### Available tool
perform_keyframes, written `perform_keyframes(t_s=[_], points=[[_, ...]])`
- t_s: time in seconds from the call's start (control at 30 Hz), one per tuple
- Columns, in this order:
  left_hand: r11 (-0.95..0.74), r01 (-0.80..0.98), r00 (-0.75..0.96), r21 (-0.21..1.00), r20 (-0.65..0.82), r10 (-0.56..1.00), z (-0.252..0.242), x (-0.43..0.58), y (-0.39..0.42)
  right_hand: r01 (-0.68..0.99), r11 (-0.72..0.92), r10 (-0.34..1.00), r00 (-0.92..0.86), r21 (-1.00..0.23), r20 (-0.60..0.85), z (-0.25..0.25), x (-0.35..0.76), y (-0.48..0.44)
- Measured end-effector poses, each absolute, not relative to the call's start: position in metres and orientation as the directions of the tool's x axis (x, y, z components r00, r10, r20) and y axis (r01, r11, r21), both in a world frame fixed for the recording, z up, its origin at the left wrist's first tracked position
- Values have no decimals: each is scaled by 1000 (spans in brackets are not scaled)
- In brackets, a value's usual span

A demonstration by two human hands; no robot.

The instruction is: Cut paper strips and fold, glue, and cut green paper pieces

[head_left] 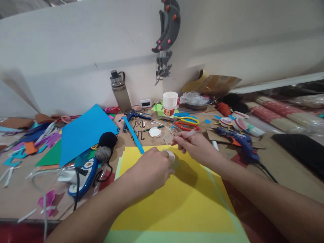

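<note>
My left hand [153,168] is closed on a small white round piece [171,156], pressing it against a yellow sheet [157,209]. Its fingers partly cover the piece, so I cannot tell whether it is a flat disc or a cup bottom. In a writing grip, my right hand [194,146] holds a slim pen [191,132] with a clear barrel and a red end, its tip close to the white piece. Pale green paper [177,237] shows under the yellow sheet. Just beyond my hands lies another white disc [155,132], near a blue strip [133,134].
Stacked paper cups [170,101], yellow-handled scissors [188,119] and a bottle [120,92] stand or lie at the back. To the right is a blue glue gun [244,145] with a cord. Blue card [83,135], yarn balls [107,141] and a blue-white tool [84,179] lie left.
</note>
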State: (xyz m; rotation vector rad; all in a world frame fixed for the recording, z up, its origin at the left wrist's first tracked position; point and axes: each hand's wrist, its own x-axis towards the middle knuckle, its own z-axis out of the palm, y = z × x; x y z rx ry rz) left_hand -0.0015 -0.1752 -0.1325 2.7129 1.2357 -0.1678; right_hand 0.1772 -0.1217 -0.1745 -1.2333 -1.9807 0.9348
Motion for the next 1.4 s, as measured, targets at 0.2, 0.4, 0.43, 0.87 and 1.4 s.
perform_keyframes(t_s=[0.2,0.4,0.43,0.87,1.4], points=[[-651,752,659,99,-134,740,-135,-1,-177,571,309,931,-343,-760,121,-174,172,-125],[-664,743,669,84,-119,734,-134,0,-177,617,314,930,-353,-722,103,-168,167,-126],[-664,743,670,86,-115,734,-134,0,-177,620,320,928,-358,-716,104,-168,166,-126],[-675,735,677,56,-119,727,-135,1,-181,634,333,919,-385,-698,88,-176,159,-117],[-675,731,680,-104,18,733,-157,18,-202,732,337,892,-449,-592,-47,-156,133,-108]])
